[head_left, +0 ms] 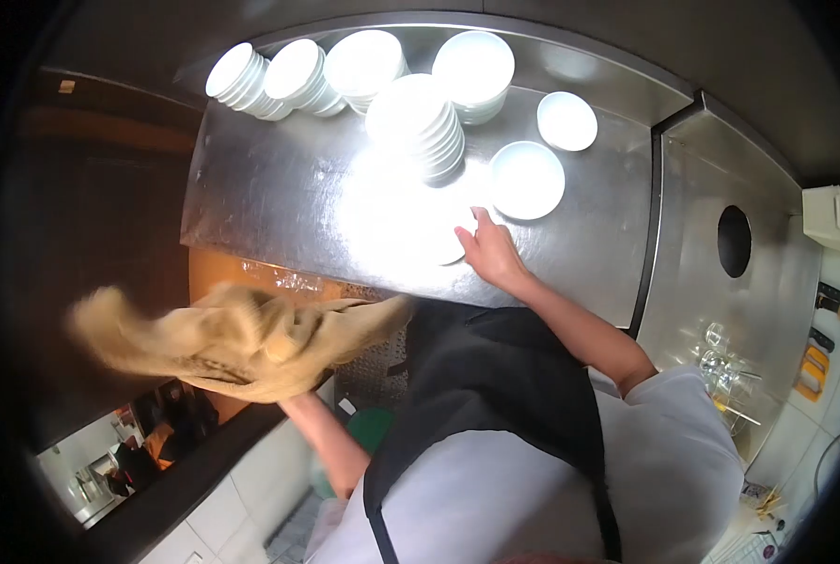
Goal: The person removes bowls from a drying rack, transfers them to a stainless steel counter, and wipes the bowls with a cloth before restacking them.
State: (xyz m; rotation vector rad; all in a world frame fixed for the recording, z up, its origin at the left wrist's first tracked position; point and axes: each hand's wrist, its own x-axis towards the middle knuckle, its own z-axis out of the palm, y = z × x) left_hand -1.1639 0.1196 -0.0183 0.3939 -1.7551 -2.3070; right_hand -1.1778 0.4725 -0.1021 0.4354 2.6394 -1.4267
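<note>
A tan cloth (222, 329), bunched and blurred at its left end, hangs from my left hand (293, 402), whose fingers are mostly hidden by the fabric. Over the steel counter, my right hand (491, 252) has its thumb and forefinger apart, at the right edge of a white dish (445, 249) largely lost in glare. Just beyond that hand lies a white bowl (527, 180), with a smaller bowl (567, 121) behind it. A tilted stack of white bowls (418, 122) stands near the middle.
More bowl stacks (298, 73) line the back of the steel counter (260, 188). To the right, a steel surface (688, 235) has a round dark opening (734, 242); glassware (716, 362) and a yellow-handled tool (812, 373) are beyond. A green container (371, 430) is below.
</note>
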